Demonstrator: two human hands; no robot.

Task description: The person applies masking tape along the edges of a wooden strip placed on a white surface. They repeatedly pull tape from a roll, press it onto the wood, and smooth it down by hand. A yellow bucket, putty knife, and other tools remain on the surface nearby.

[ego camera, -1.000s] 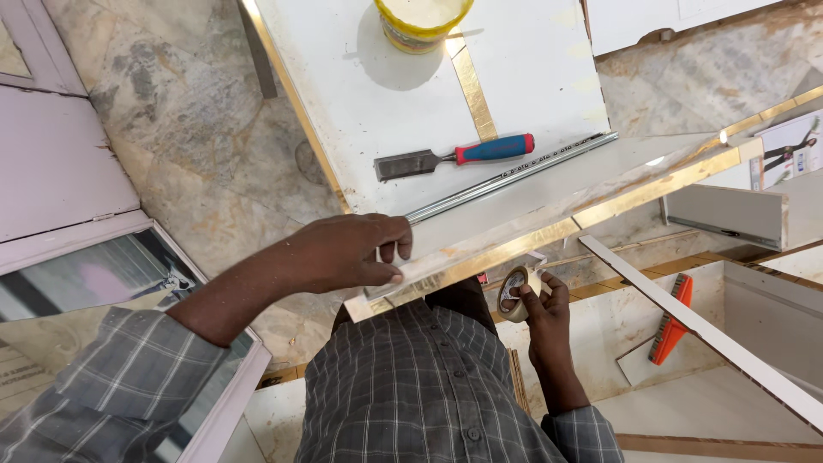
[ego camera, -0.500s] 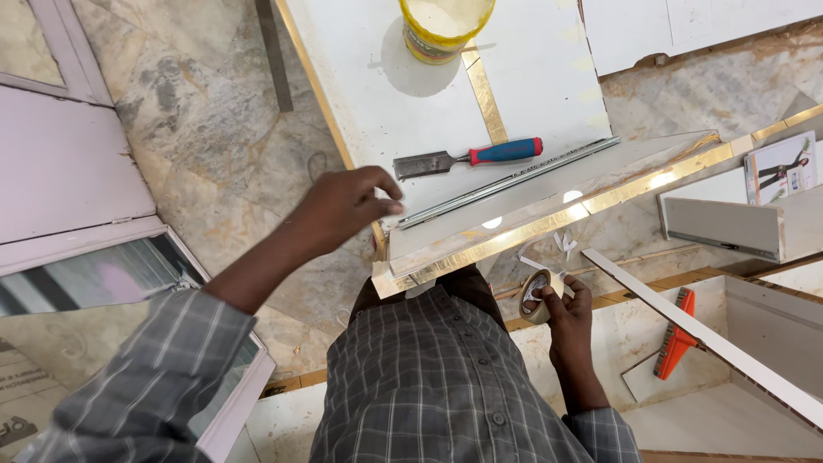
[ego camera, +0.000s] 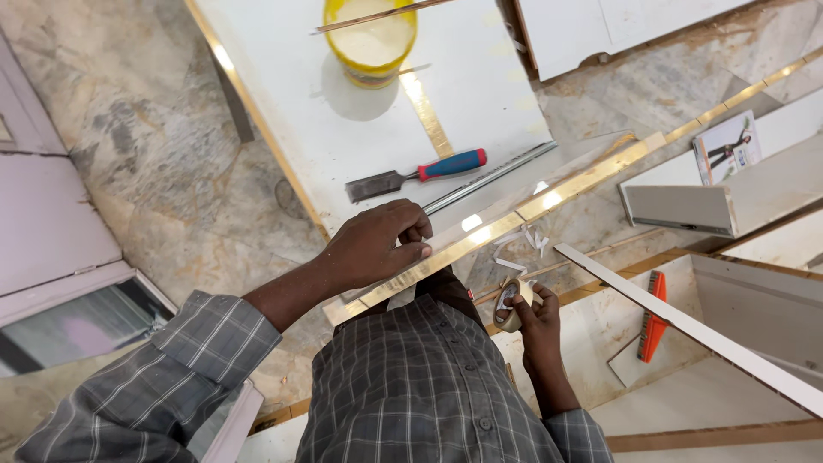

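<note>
Left hand (ego camera: 377, 244) pressed flat on a long gold-edged strip (ego camera: 480, 236), thumb and fingers pinching its near edge; grip closed on the strip at about 7 o'clock of its length. The strip runs from 7 o'clock up toward 2 o'clock, lying across the corner of the white counter (ego camera: 283, 111) and out over the marble floor (ego camera: 146, 154).

Right hand (ego camera: 531, 321) lower, at 5 o'clock of the left, fingers wrapped round a small roll of tape (ego camera: 509, 304); grip closed on it, just below the strip, not touching it.

On the counter at 12 o'clock: yellow glue tub (ego camera: 370, 39). Between tub and strip: chisel with red-and-blue handle (ego camera: 417, 173), a steel rule (ego camera: 493, 176) just beside it.

Judgement: to lay tape cleanly, left hand should hold the strip dead still against the counter edge, and the roll should come in square to the strip, pulled taut, pressed down from the pinned end outward so the gold edge does not wrinkle.
</note>
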